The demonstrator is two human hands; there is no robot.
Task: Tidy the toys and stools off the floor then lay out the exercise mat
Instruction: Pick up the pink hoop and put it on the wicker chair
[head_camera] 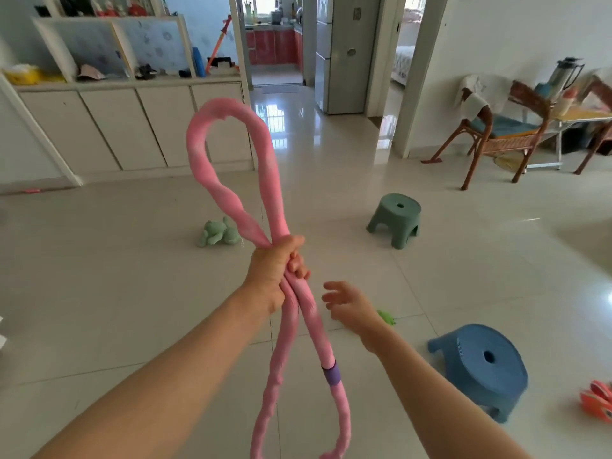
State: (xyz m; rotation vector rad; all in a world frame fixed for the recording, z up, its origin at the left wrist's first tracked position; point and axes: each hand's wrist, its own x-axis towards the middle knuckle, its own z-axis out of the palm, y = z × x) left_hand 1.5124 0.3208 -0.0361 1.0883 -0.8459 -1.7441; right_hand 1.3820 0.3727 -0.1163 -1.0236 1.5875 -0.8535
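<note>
One pink loop toy (231, 167) is being gripped mid-air by the left hand (275, 270), fingers curled tight round it. The right hand (347, 306) is being held just beside, fingers spread. Two stools, green (395, 218) and blue (480, 366), plus one green plush (218, 233), are being left on the floor (132, 293).

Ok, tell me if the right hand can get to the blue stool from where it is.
Probably yes. The right hand is open and holds nothing, and the blue stool stands on bare floor just to its right, nothing between them. It sits lower, so the person may need to bend.
</note>
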